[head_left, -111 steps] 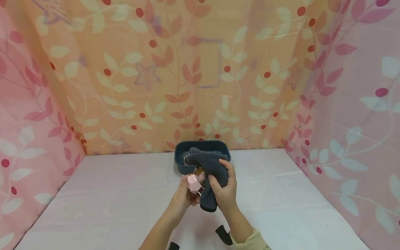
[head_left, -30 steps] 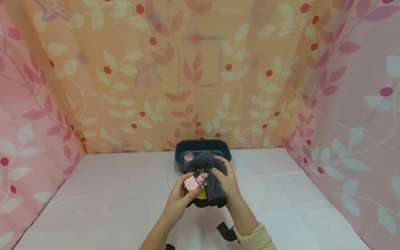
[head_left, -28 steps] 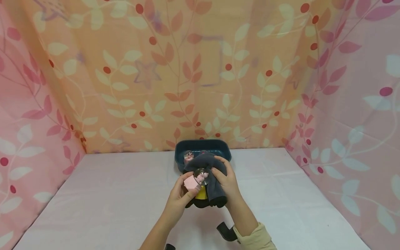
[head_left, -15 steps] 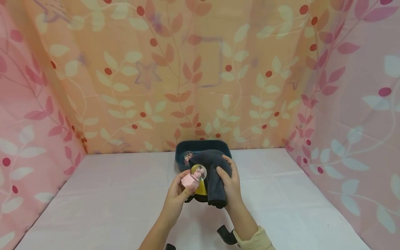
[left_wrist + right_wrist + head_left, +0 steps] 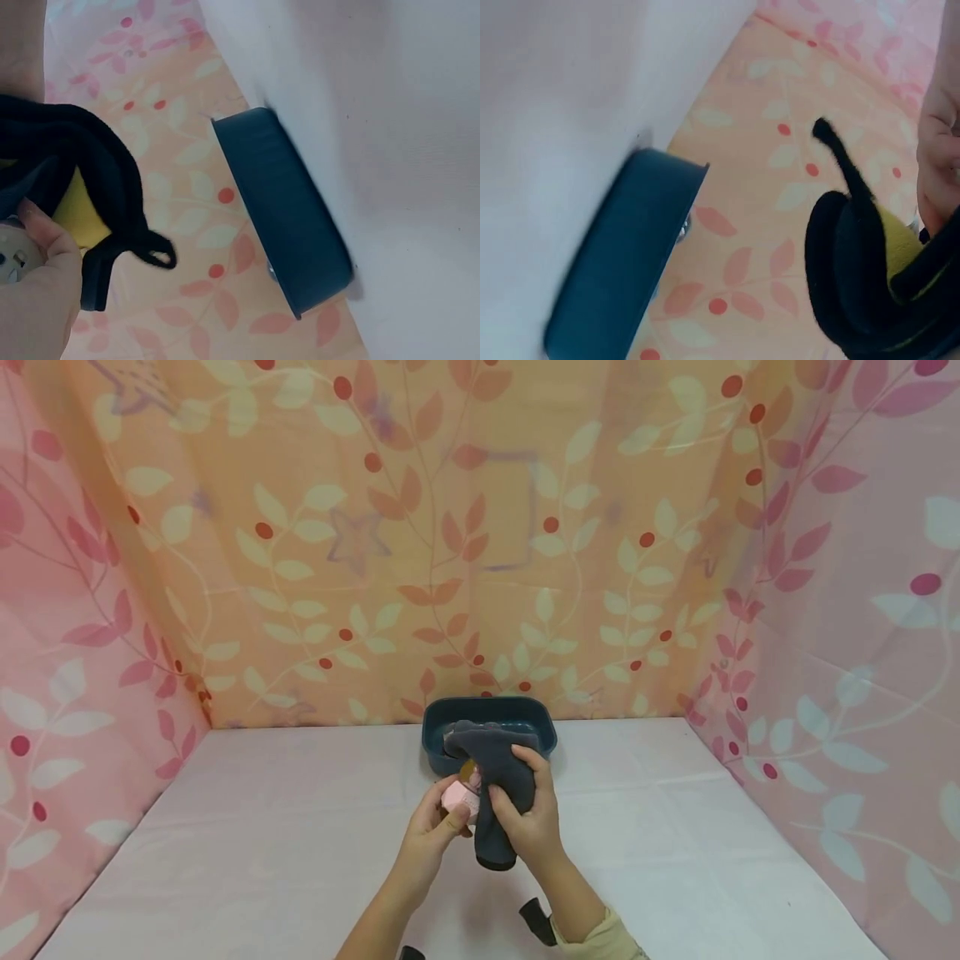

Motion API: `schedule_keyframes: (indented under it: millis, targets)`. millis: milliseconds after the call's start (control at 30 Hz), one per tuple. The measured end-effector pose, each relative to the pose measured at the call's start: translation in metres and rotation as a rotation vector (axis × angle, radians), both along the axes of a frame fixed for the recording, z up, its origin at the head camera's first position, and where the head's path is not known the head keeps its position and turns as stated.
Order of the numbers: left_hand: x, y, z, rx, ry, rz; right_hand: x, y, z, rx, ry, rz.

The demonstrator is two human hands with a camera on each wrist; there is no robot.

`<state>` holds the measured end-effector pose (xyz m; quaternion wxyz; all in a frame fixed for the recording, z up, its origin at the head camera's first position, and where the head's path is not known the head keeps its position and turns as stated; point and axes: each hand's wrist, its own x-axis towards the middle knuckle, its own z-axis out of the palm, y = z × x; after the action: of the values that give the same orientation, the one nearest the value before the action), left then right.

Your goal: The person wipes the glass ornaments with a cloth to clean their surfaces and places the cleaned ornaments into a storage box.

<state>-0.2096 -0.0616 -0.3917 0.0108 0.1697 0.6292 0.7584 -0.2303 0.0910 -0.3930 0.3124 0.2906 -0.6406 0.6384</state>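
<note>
My left hand (image 5: 426, 835) holds a small snow globe by its faceted pink base (image 5: 459, 802), in front of the basin in the head view. A thick dark grey cloth (image 5: 504, 777) is gripped in my right hand (image 5: 534, 827), thumb on the near side. The cloth lies against the globe's clear dome and covers most of it. In the left wrist view the cloth (image 5: 124, 176) shows black edging, a hanging loop and a yellow side. The same folded cloth (image 5: 847, 255) appears in the right wrist view.
A dark teal basin (image 5: 442, 765) stands at the back of the white table (image 5: 300, 843), near the patterned curtain (image 5: 337, 568). A shiny rounded thing (image 5: 684, 227) shows at its rim in the right wrist view. Black curved pieces (image 5: 537, 922) sit by the forearms.
The cloth has swung left over the globe's dome, which showed bare half a second ago. My right hand has moved left and turned with it; the left hand keeps its hold on the base.
</note>
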Motion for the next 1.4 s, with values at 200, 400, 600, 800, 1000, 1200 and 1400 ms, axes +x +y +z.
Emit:
schedule_keyframes:
  millis: [200,400,600,800,1000,1200,1400]
  targets:
    - [0.0,-0.001,-0.002,0.016,-0.014,0.004,0.001,0.001,0.001,-0.093,-0.198,0.044]
    - [0.002,-0.003,0.001,0.014,-0.002,0.036,0.0,0.004,0.003,-0.239,-0.402,0.134]
    - [0.002,-0.005,0.0,-0.149,0.128,0.2,0.002,0.006,0.009,-0.259,-0.528,0.094]
    - [-0.002,-0.002,-0.004,-0.263,0.321,0.354,0.007,0.008,0.016,-0.175,-0.386,0.064]
    - [-0.005,-0.001,-0.007,-0.331,0.56,0.449,0.01,0.003,0.014,0.186,-0.12,-0.002]
    - [-0.006,-0.001,-0.009,-0.341,0.602,0.466,0.006,0.0,0.011,0.197,-0.09,-0.089]
    - [-0.005,0.0,-0.007,-0.239,0.316,0.408,0.006,-0.001,0.006,0.12,-0.192,-0.121]
